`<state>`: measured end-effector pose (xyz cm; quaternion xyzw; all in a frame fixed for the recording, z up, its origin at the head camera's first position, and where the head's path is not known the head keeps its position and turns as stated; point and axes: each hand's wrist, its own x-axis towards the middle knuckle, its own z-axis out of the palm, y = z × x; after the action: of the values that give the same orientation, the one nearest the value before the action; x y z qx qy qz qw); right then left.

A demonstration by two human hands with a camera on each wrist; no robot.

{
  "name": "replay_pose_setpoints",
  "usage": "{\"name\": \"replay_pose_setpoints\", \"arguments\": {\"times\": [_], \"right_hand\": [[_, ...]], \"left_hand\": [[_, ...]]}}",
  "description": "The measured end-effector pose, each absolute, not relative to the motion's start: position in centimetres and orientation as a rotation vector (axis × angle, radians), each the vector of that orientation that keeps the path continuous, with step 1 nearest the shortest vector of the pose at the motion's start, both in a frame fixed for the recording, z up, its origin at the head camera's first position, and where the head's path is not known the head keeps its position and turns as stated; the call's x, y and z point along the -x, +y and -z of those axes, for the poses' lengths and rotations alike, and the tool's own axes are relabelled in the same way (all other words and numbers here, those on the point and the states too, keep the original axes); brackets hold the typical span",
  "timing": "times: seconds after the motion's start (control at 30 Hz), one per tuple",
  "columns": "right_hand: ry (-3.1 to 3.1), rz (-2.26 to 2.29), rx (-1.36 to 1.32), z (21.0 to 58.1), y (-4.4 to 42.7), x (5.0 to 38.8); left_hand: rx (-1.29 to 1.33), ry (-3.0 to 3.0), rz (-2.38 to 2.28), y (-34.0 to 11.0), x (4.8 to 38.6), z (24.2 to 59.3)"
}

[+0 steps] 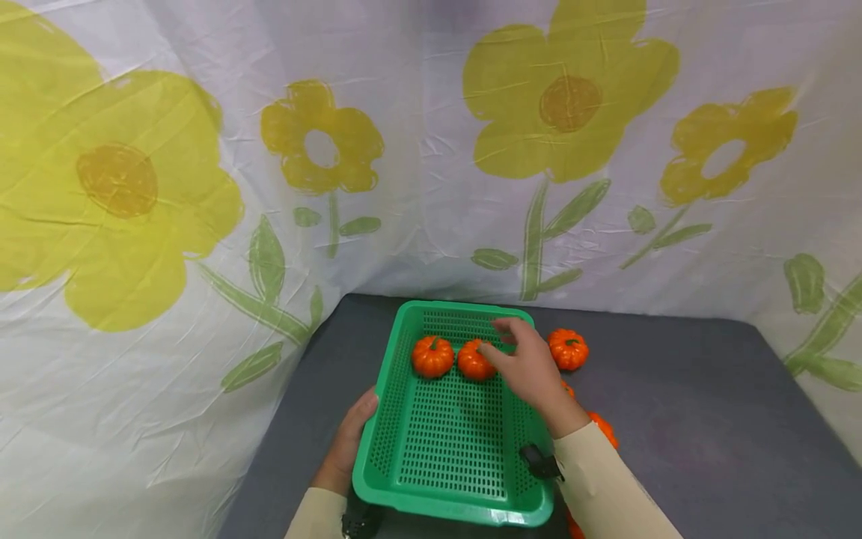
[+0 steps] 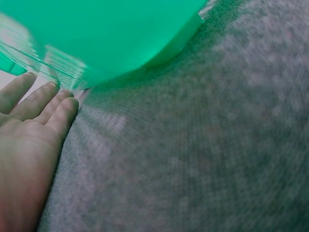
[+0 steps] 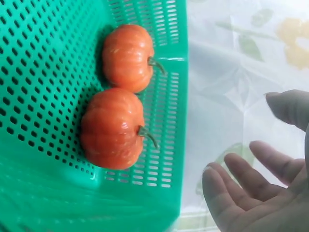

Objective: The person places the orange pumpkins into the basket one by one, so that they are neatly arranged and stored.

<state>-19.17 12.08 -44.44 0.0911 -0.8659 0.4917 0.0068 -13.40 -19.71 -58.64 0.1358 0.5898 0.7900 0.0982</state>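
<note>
Two small orange pumpkins sit side by side at the far end of a green perforated basket (image 1: 458, 442): the left pumpkin (image 1: 432, 357) and the right pumpkin (image 1: 474, 361). My right hand (image 1: 530, 367) hovers over the basket's right rim, thumb and fingers apart, holding nothing. In the right wrist view, that hand (image 3: 260, 188) is clear of both pumpkins. My left hand (image 1: 350, 438) rests against the basket's left side, thumb at the rim. In the left wrist view, its fairly straight fingers (image 2: 63, 113) touch the basket's outer wall (image 2: 120, 43).
Outside the basket on the right, a pumpkin (image 1: 568, 349) stands on the dark grey table (image 1: 700, 419). More pumpkins lie nearer, partly hidden by my right forearm. A white curtain (image 1: 417, 165) with yellow flowers hangs behind the table.
</note>
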Motion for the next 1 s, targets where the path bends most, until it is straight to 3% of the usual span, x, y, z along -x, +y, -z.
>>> {"name": "replay_pose_setpoints", "arguments": {"times": [1.0], "right_hand": [[-2.620,-1.586,-0.276,43.8,15.2,15.1]], "left_hand": [[-0.411,1.764,-2.339,-19.5,13.4,58.6]]}}
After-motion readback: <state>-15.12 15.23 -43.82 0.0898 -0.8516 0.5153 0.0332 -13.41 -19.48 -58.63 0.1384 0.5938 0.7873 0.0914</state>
